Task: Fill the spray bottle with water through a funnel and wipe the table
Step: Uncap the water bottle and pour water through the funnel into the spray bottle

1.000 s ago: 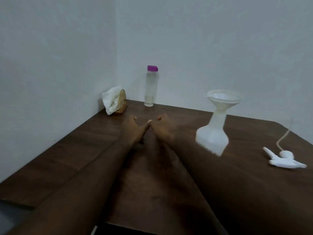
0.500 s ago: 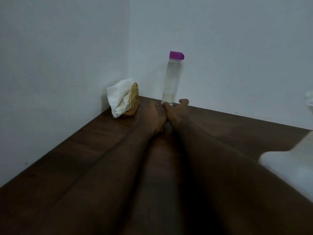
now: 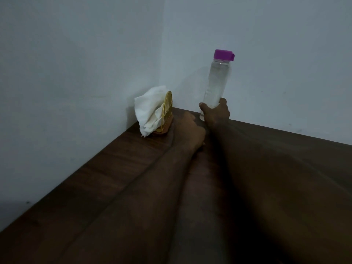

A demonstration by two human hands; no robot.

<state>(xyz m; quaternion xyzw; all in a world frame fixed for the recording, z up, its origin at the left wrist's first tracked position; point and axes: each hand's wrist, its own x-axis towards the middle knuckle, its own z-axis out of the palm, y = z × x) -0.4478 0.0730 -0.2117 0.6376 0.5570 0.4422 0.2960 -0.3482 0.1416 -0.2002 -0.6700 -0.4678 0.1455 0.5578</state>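
Two walls meet in a corner point(image 3: 164, 54). The left wall point(image 3: 66, 73) and the back wall point(image 3: 276, 54) are plain and pale, a bit blue-grey, with a few tiny dark specks. A dark brown wood table point(image 3: 95, 187) sits right in the corner and touches both walls. Its top has long wood lines. The light is dim, and the near part of the table looks very dark.

Nothing legible at the moment. The clear water bottle point(image 3: 216, 86) shows no label that can be read and its purple cap point(image 3: 223, 54) is plain. The yellow napkin holder point(image 3: 168, 107) and its white napkins point(image 3: 150, 109) show no print in this dim view.
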